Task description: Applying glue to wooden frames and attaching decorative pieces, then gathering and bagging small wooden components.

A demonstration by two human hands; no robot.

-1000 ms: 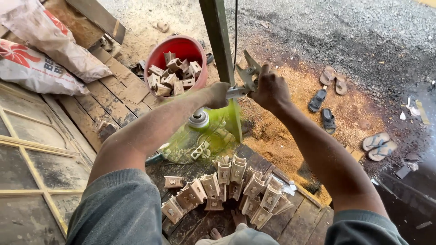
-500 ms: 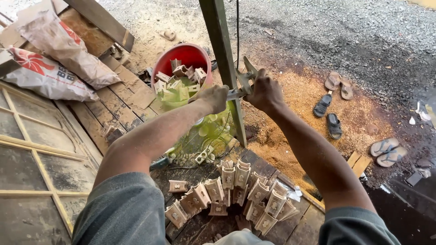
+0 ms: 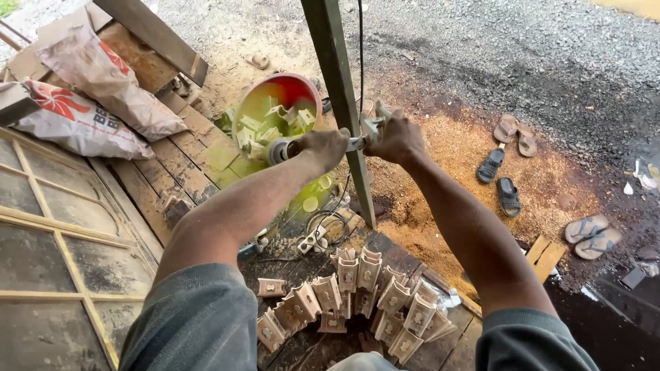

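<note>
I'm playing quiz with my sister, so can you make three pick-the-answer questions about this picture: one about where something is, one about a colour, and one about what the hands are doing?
1. Where do the small wooden blocks lie?
A. On the gravel road
B. On the boards just below the arms
C. On top of the sacks

2. What colour is the bucket behind the post?
A. Red
B. Blue
C. White

3. What is the left hand doing?
A. Resting open on the floor
B. Lifting a sandal
C. Gripping a tool with a green bottle on it

Answers:
1. B, the blocks stand in a curved row on the boards near the person.
2. A, its rim and inside are red.
3. C, its fingers close around the tool beside the post, while the right hand holds a metal piece against the post.
</note>
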